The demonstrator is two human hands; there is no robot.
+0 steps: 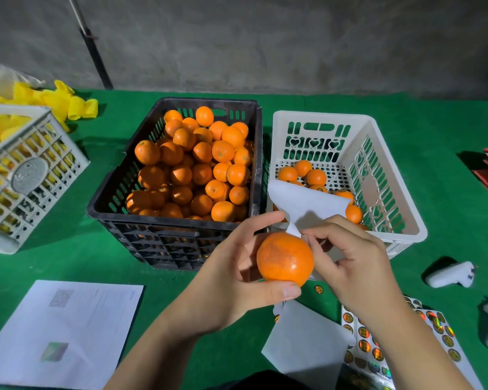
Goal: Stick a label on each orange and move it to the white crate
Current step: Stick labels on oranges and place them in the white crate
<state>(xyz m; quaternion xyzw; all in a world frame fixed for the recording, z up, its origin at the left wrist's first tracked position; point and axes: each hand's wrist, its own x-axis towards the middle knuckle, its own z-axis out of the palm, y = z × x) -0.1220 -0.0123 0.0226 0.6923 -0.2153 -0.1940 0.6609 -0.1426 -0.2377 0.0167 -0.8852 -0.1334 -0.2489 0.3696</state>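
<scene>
Orange (285, 258) gripped in curled left hand (231, 274) at 6 o'clock of white crate (400, 220) near rim. Right hand (355, 266) fingers pinched on white backing sheet (307, 205) touching orange at 12 o'clock. Open green mat (68, 249) at 9 o'clock, beside black crate (102, 209).

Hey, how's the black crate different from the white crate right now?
The black crate is heaped with oranges; the white crate holds only a few on its floor. The black crate is dark with plain slots; the white crate has heart cutouts. Both stand side by side on the green cloth, slotted and open-topped.
</scene>
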